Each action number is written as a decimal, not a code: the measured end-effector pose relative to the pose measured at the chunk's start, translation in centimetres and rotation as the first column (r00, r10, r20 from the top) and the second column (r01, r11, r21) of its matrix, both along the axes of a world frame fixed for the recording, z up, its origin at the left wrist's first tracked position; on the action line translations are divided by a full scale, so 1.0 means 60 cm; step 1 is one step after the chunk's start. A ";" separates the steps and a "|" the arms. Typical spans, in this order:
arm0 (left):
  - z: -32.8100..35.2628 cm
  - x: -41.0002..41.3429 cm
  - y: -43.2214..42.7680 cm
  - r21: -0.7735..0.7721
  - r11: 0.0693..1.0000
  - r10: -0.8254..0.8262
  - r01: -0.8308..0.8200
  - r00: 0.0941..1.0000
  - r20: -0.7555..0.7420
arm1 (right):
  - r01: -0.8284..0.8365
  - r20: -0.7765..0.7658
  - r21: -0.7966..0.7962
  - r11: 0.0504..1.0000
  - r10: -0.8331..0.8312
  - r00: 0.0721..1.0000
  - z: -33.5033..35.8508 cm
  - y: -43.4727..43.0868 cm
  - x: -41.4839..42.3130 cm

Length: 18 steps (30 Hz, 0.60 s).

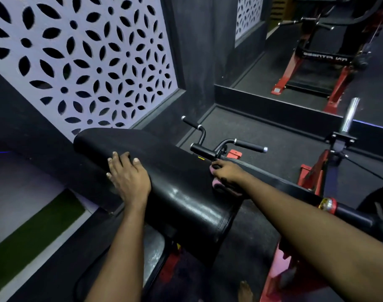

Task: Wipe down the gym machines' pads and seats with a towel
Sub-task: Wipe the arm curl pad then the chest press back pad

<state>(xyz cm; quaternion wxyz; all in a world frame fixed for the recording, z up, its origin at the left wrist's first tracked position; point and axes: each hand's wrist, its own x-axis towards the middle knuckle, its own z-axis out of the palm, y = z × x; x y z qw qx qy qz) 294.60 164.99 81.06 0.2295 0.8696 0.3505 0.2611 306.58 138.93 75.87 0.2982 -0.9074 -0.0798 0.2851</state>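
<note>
A long black padded chest pad [177,177] of a gym machine slopes from the near centre up to the left. My left hand [128,177] rests flat on the pad's left edge with straight fingers. My right hand [226,174] presses a pink towel [219,184] against the pad's right side, fingers curled over the cloth. Most of the towel is hidden under that hand.
Black handlebars [230,144] stand just beyond my right hand. The red machine frame [315,177] with a chrome post [351,114] rises at right. A patterned white wall panel [83,62] runs along the left. A mirror [317,51] fills the far right.
</note>
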 end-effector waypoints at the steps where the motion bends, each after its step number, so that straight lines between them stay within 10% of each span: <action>1: 0.001 -0.001 0.000 -0.001 1.000 -0.001 0.001 1.000 -0.001 | 0.018 -0.008 -0.017 1.000 -0.018 1.000 -0.034 0.000 0.026; 18: -0.011 0.006 0.009 0.050 0.999 0.016 -0.019 0.998 0.060 | 0.066 -0.110 0.027 0.997 -0.063 0.992 -0.039 -0.005 0.064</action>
